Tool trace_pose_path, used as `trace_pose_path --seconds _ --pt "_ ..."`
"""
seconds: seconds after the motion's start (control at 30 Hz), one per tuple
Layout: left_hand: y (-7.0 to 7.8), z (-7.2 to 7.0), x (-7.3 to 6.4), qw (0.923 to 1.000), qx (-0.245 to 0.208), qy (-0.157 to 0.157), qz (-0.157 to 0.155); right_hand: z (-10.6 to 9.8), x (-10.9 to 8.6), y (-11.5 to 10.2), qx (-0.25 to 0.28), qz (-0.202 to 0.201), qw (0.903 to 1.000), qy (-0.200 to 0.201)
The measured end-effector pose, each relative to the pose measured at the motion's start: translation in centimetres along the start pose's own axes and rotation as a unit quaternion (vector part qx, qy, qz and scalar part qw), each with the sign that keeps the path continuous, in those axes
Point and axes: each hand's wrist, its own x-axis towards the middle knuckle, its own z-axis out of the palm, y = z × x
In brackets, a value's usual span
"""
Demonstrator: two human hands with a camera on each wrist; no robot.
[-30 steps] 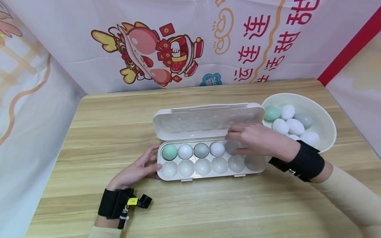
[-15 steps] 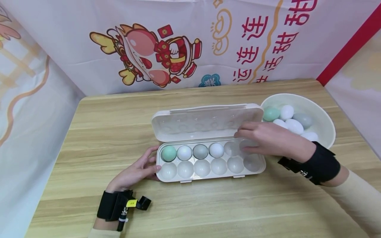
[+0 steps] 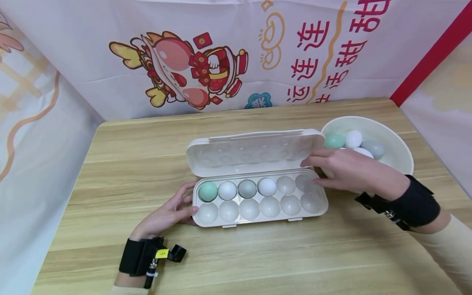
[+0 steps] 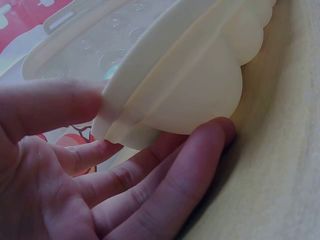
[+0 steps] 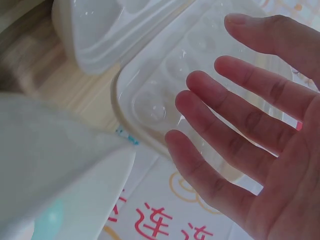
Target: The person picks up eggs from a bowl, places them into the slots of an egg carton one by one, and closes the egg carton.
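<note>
A white plastic egg box (image 3: 243,223) lies on the table with its lid (image 3: 239,153) tilted back. In its far row sit a green egg (image 3: 208,191), a white egg (image 3: 227,191), a grey egg (image 3: 247,189) and another white egg (image 3: 267,187), from the left end. The two right cups of that row and the whole near row hold nothing. My left hand (image 3: 166,213) grips the box's left end, thumb at the rim and fingers beneath in the left wrist view. Over the right end hovers my right hand (image 3: 354,170), fingers spread and holding nothing.
At the right stands a white bowl (image 3: 402,147) with several eggs, including a green egg (image 3: 334,141) and a grey egg (image 3: 373,149); my right hand and forearm partly cover it. A printed cloth (image 3: 276,82) hangs behind the wooden table (image 3: 140,151).
My right hand has moved right from above the fifth far-row cup, past the box's right end toward the bowl. The left hand keeps its grip on the box.
</note>
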Motion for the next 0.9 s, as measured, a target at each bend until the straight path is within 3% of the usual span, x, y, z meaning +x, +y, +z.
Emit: trace_pose_path --seconds 0.63,0.9 --pt "0.0 0.0 -0.1 1.0 0.003 0.004 -0.002 -0.7 -2.3 1.8 0.002 0.038 0.9984 0.042" --pt "-0.1 0.0 0.0 1.0 0.0 0.001 0.003 -0.9 -2.5 2.6 -0.011 0.056 0.9979 0.031"
